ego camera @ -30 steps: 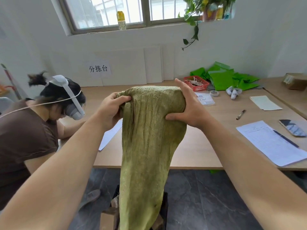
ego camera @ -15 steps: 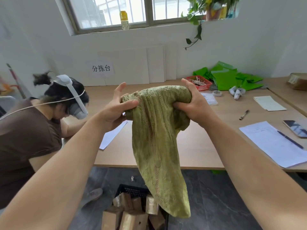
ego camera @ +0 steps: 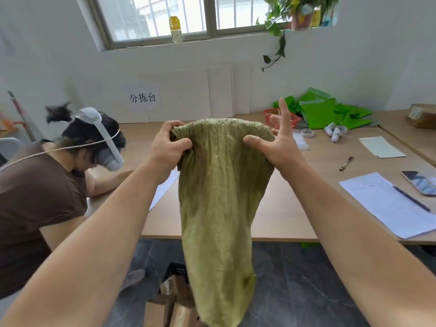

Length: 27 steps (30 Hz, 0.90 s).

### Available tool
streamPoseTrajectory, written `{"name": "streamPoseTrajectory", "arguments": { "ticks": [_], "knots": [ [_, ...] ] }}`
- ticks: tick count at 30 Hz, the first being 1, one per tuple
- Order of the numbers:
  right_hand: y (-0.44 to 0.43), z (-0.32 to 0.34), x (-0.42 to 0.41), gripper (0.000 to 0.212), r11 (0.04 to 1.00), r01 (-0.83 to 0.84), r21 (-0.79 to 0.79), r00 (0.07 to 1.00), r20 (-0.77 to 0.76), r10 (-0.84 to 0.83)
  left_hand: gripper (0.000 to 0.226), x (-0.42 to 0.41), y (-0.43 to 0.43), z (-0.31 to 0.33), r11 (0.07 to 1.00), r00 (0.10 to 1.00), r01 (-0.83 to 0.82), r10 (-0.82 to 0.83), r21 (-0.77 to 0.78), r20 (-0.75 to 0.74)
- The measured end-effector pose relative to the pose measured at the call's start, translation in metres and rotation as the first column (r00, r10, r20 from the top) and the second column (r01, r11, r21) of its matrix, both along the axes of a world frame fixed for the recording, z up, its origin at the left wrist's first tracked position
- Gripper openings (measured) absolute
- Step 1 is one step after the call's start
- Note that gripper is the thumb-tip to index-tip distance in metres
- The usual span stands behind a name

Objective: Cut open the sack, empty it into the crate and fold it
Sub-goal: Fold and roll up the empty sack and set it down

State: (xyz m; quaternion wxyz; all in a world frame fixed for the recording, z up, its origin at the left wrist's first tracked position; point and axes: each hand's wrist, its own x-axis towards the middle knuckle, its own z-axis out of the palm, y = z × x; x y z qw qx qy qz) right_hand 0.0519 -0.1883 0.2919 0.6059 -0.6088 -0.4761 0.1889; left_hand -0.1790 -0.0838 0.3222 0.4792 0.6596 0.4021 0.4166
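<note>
A limp olive-green woven sack (ego camera: 219, 197) hangs in the air before me, its lower end reaching down over the black crate (ego camera: 175, 272) on the floor. My left hand (ego camera: 167, 147) grips the sack's upper left corner with curled fingers. My right hand (ego camera: 277, 142) holds the upper right corner between thumb and palm, while its fingers stretch straight upward. Brown cardboard parcels (ego camera: 169, 300) fill the crate, partly hidden by the sack.
A long wooden table (ego camera: 295, 204) stands ahead with papers (ego camera: 387, 204), a pen, a phone (ego camera: 420, 182), a red basket (ego camera: 282, 116) and green bags (ego camera: 325, 112). A seated person in a brown shirt (ego camera: 37, 199) wearing a headset leans at the left.
The sack has dropped from its swung-up pose and hangs straight down again over the crate. My left hand closed round its corner, and my right fingers opened and straightened.
</note>
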Motion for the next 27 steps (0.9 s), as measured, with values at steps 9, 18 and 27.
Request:
{"name": "streamPoseTrajectory", "arguments": {
  "ticks": [9, 18, 27],
  "knots": [
    [0.0, -0.003, -0.009, 0.128, 0.993, -0.043, -0.11, 0.89, 0.447, 0.088, 0.022, 0.009, -0.004, 0.005, 0.971, 0.975, 0.02, 0.034, -0.238, 0.22],
    [-0.004, -0.008, -0.004, 0.133, 0.972, -0.227, -0.068, 0.971, 0.059, 0.231, 0.053, -0.005, -0.003, 0.003, 0.894, 0.955, 0.235, -0.14, -0.381, 0.261],
    [0.004, -0.015, 0.0, 0.113, 0.959, -0.284, -0.004, 0.957, -0.065, 0.283, 0.043, -0.011, -0.003, 0.002, 0.923, 0.947, 0.237, -0.151, -0.301, 0.283]
  ]
}}
